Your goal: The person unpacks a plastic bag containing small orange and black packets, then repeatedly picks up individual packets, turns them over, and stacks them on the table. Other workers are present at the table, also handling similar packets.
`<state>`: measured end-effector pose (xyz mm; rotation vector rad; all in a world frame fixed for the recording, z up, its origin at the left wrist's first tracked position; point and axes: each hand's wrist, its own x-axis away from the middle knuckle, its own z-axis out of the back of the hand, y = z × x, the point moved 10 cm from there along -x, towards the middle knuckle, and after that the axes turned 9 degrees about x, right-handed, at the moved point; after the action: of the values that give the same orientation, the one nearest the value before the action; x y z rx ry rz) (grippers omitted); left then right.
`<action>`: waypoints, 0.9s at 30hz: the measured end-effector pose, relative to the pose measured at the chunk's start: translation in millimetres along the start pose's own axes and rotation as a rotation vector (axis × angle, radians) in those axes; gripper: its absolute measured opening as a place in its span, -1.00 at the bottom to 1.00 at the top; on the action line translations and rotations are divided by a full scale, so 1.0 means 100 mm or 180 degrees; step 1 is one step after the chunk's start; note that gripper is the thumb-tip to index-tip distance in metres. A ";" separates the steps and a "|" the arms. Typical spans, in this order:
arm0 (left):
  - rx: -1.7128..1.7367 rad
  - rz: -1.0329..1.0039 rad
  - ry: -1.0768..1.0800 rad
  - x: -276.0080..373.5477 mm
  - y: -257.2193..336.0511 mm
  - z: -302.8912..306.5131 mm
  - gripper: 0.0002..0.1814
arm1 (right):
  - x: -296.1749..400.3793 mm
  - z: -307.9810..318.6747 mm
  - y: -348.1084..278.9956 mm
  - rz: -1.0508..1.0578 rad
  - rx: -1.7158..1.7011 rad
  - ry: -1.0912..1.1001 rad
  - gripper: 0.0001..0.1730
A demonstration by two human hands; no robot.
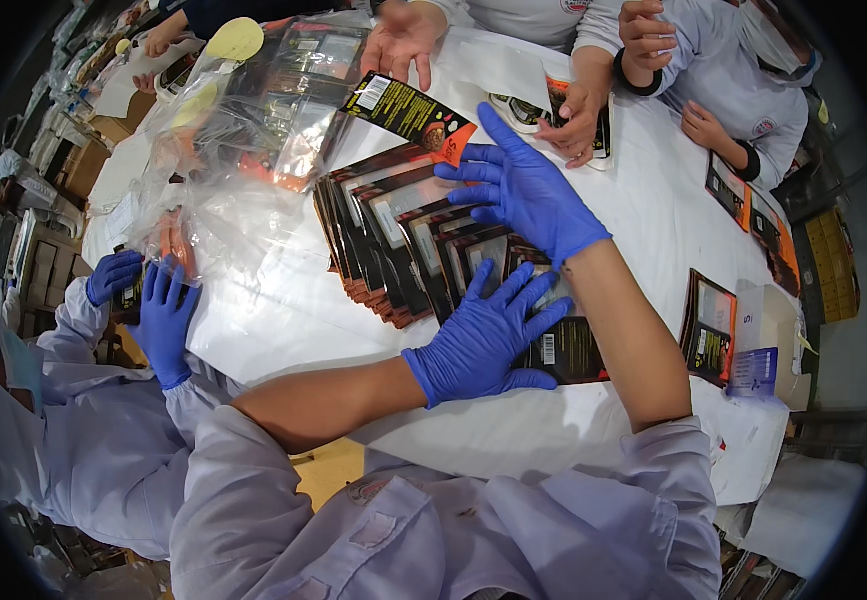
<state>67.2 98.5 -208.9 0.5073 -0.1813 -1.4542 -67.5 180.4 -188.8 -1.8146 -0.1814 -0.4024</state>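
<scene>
My left hand [493,334], in a blue glove, lies palm down with fingers spread on the near end of a fanned row of black and orange printed pouches [403,225]. Under and beside its fingers is a black pouch with a barcode [572,352]. My right hand [527,187], also gloved, is above the far side of the row, thumb raised away from the fingers. Its fingertips are at the orange corner of a single pouch [411,112], which slants over the row; whether they touch it is unclear. A co-worker's open hand is near that pouch's other end.
Clear plastic bags with pouches [291,97] lie at the far left of the white-covered table [276,322]. Co-workers' hands are at the left and far side, some with pouches. A pouch stack [707,326] and an open carton [786,345] sit at the right.
</scene>
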 end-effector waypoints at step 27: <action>-0.0146 0.0115 -0.0298 -0.07 -0.09 0.12 0.25 | 2.65 1.37 1.04 0.0787 0.1036 0.3237 -0.79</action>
<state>53.2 102.7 -200.7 0.3969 -0.2298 -1.4444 236.4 260.2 -218.0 -1.1198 0.6400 -0.9928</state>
